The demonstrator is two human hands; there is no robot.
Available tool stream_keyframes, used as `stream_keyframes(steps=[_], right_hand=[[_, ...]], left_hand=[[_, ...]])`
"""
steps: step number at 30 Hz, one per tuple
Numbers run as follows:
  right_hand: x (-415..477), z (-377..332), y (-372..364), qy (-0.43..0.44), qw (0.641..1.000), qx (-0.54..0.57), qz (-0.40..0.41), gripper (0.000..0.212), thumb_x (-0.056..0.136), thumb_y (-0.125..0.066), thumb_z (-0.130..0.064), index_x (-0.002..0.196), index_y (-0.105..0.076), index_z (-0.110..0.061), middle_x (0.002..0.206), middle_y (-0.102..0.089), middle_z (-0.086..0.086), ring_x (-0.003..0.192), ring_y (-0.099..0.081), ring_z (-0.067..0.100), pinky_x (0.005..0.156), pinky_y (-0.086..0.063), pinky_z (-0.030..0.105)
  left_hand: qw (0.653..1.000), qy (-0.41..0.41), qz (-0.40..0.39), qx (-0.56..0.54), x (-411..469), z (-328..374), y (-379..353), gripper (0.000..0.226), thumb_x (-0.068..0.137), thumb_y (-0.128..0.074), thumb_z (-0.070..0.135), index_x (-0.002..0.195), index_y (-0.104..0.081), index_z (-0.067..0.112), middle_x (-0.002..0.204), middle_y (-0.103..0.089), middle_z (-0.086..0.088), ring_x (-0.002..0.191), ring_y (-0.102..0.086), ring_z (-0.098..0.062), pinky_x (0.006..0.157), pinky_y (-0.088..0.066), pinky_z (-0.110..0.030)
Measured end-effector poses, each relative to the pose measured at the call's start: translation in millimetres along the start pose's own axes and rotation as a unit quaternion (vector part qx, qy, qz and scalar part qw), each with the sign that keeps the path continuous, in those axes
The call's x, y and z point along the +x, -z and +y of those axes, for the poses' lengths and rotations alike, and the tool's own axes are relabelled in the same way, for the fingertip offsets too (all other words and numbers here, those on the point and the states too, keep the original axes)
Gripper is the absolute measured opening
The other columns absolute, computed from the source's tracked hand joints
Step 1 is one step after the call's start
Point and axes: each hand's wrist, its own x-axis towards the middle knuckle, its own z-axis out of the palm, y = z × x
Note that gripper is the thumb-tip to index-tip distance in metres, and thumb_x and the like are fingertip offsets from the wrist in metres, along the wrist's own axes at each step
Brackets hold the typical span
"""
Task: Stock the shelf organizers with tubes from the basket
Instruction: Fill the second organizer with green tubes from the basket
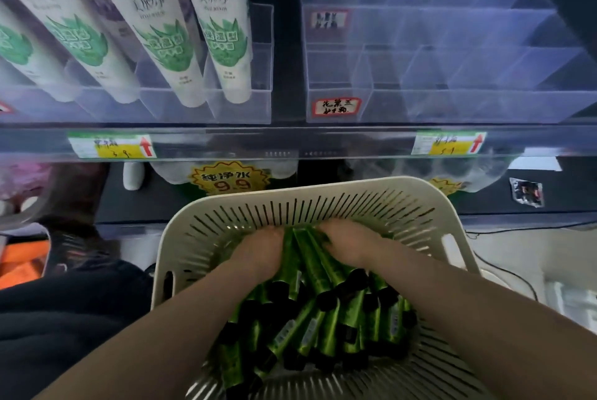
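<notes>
A cream slotted basket (226,215) sits low in the middle of the view, holding several green tubes with black caps (323,312). Both hands are down in the pile at its far end. My left hand (258,252) curls its fingers round the flat ends of some green tubes from the left. From the right, my right hand (347,246) grips the same bunch. Above the basket, the clear shelf organizer on the right (452,70) has no tubes in its compartments and carries a handwritten red-bordered label (336,106).
The clear organizer on the left (239,108) holds several white tubes with green leaf print (168,44). A shelf rail with two yellow price tags (111,146) runs across below. Bottled water with a 9.9 sign (230,179) stands on the lower shelf behind the basket.
</notes>
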Motion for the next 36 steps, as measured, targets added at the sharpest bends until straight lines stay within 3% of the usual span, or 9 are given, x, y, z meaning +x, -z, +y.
stream_keyframes(steps=[12,18,32,36], right_hand=[[20,8,-9,0.016,0.999,0.019,-0.027,0.040,0.097,-0.040,-0.023,0.135,-0.045,-0.011,0.138,-0.047,0.011,0.124,-0.045,0.026,0.106,-0.036,0.034],[24,7,-6,0.017,0.997,0.037,-0.063,0.043,0.096,-0.043,-0.022,0.139,-0.042,-0.016,0.140,-0.047,0.008,0.123,-0.046,0.025,0.104,-0.039,0.033],[31,12,-3,0.040,0.992,0.006,-0.117,0.062,0.096,-0.045,-0.028,0.150,-0.018,-0.016,0.158,-0.015,0.003,0.143,-0.018,0.023,0.118,-0.018,0.036],[29,12,-3,0.045,0.991,-0.001,-0.130,0.064,0.094,-0.049,-0.028,0.149,-0.019,-0.015,0.158,-0.010,0.002,0.143,-0.018,0.024,0.116,-0.021,0.035]], left_hand=[[1.000,0.017,0.018,0.004,11,-2,-19,0.039,0.097,-0.039,0.022,0.133,-0.047,0.011,0.134,-0.047,-0.009,0.123,-0.046,-0.023,0.106,-0.040,-0.038],[1.000,0.023,-0.002,0.009,10,-1,-22,0.047,0.099,-0.030,0.033,0.137,-0.042,0.009,0.137,-0.038,-0.010,0.126,-0.042,-0.026,0.107,-0.038,-0.040],[0.999,0.016,-0.033,-0.004,16,4,-24,0.053,0.100,-0.028,0.033,0.144,-0.028,0.006,0.149,-0.028,-0.012,0.136,-0.032,-0.027,0.113,-0.029,-0.040],[1.000,0.007,-0.011,0.009,11,5,-26,0.052,0.099,-0.030,0.036,0.143,-0.031,0.008,0.147,-0.028,-0.009,0.133,-0.035,-0.027,0.110,-0.033,-0.041]])
